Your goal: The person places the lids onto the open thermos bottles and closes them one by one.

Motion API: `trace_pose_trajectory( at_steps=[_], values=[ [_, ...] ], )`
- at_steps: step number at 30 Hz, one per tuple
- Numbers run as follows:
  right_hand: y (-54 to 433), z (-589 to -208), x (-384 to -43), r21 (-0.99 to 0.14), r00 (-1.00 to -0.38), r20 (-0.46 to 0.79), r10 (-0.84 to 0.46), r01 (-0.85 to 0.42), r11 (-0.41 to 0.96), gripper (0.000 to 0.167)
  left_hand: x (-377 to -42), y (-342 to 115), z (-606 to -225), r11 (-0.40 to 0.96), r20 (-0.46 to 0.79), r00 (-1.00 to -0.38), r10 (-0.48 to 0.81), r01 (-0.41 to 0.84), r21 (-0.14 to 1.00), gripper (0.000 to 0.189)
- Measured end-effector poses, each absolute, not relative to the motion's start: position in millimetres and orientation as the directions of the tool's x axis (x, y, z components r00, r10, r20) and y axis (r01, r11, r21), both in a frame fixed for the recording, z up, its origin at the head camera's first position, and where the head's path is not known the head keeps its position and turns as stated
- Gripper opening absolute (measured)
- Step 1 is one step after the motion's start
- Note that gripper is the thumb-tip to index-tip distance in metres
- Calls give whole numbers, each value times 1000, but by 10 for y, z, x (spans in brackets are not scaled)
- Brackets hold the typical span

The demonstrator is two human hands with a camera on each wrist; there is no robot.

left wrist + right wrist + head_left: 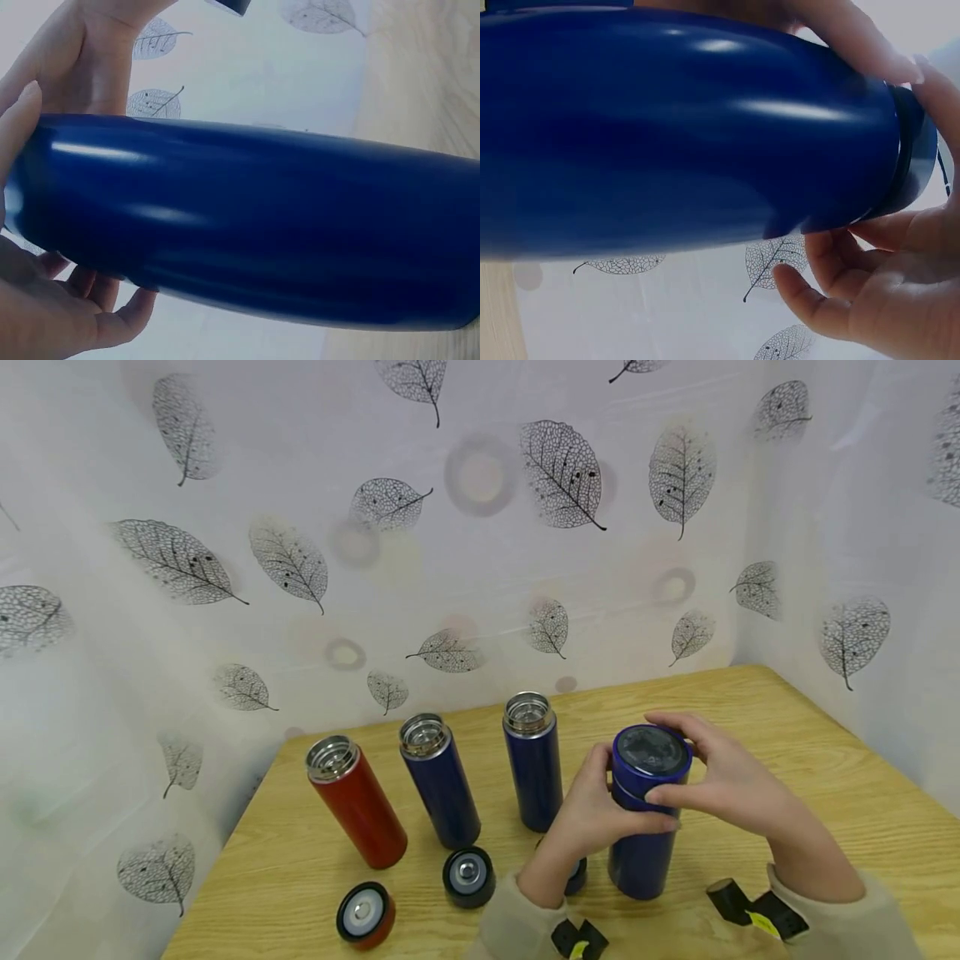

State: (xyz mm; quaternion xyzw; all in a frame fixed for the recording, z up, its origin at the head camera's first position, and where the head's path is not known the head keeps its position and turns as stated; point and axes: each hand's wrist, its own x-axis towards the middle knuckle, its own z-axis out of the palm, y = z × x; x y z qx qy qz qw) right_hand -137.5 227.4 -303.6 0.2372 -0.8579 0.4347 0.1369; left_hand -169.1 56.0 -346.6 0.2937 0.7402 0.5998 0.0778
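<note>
At the right of the head view a blue thermos bottle [641,864] stands upright on the table, its dark-topped lid [651,752] seated on the mouth. My left hand [585,818] grips the upper body, thumb across the front just under the lid. The right hand [731,777] holds the lid, with its thumb at the front and fingers round the far side. Both wrist views are largely filled by the glossy blue body [262,217]. A thin gap line shows between body and lid [922,157] in the right wrist view.
To the left stand three lidless bottles: a red bottle [360,810], a blue bottle [442,793] and another blue bottle [534,768]. In front lie a red-sided lid [365,914], a dark lid [468,877] and another lid [576,878] partly behind my left wrist. A leaf-patterned curtain [480,568] hangs behind the table.
</note>
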Motion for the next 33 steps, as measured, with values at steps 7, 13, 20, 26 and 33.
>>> trace_pose_trajectory(
  at_steps=[7, 13, 20, 26, 33],
  values=[
    [2370, -3032, -1386, -705, -776, 481, -409, -619, 346, 70, -1757, 469, -3447, 101, 205, -763, 613, 333, 938, 71],
    [2418, -3040, -1391, -703, -748, 485, -452, -641, 307, 70, -1798, 415, -3430, -9, 227, -688, 690, 305, 952, 71],
    [2406, -3011, -1373, -723, -779, 455, -431, -606, 333, 66, -1802, 428, -3436, -20, 238, -698, 675, 305, 952, 68],
    [2367, -2990, -1348, -731, -816, 429, -387, -565, 381, 68, -1767, 472, -3461, 71, 209, -768, 605, 314, 947, 66],
    [2315, -2998, -1342, -702, -843, 422, -334, -537, 468, 74, -1738, 509, -3466, 90, 229, -767, 600, 349, 933, 74]
  ],
)
